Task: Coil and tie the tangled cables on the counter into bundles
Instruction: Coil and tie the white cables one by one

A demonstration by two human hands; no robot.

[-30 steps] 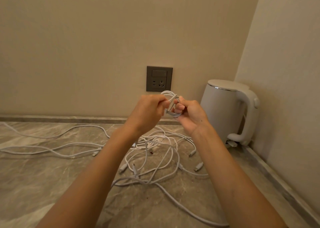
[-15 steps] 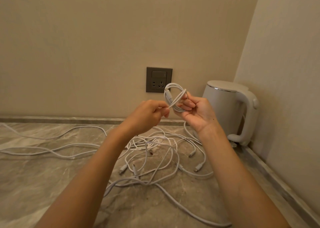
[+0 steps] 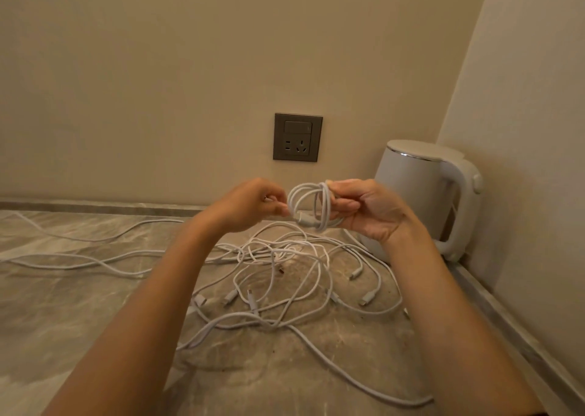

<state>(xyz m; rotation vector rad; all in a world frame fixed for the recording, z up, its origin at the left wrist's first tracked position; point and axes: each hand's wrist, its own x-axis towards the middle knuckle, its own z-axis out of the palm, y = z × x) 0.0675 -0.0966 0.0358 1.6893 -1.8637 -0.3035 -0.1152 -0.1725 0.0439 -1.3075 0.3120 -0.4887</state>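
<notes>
A small coil of white cable [image 3: 305,205] hangs in the air above the counter, between both hands. My right hand [image 3: 364,208] grips the coil's right side with fingers and thumb curled round the loops. My left hand [image 3: 250,203] pinches the cable's end at the coil's lower left. Below them a tangle of several white cables [image 3: 285,276] with plugs lies spread on the grey marble counter [image 3: 63,314]. Long strands [image 3: 79,259] run off to the left.
A white electric kettle [image 3: 424,194] stands in the back right corner, close behind my right hand. A grey wall socket [image 3: 297,137] sits on the back wall above the coil. Walls bound the counter at the back and right.
Both hands have dropped lower in view. The coil has turned and opened into a wider loop, now held sideways by my right hand, while my left hand has shifted to its lower left edge.
</notes>
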